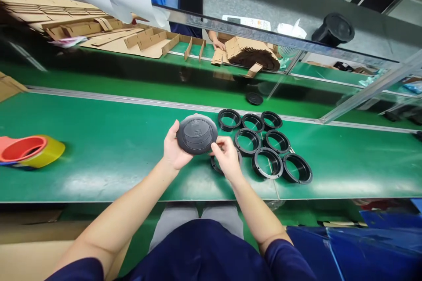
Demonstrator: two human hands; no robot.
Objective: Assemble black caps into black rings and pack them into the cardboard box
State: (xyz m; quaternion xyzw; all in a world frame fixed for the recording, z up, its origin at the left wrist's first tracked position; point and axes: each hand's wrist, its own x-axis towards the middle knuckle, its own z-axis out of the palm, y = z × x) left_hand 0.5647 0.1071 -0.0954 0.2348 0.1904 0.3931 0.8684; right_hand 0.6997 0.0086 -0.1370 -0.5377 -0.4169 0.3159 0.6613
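My left hand (174,149) grips a round black air vent (197,134) by its left side and from below. The vent's face, with curved slats and a small raised mark in the middle, is turned up toward me. On its lower right edge, the thumb and fingers of my right hand (227,158) pinch the rim. Under and behind my right hand a black ring (216,166) is partly hidden. Several more black flanged rings (267,163) stand on the green table (108,149) to the right, close together.
At the left lies a red tape dispenser with yellow tape (36,151). A metal rail (132,100) runs along the table's back. Beyond it are a dark disc (254,99), cardboard dividers (145,40) and another person's hand (217,44). A shelf above holds a black cylinder (334,28).
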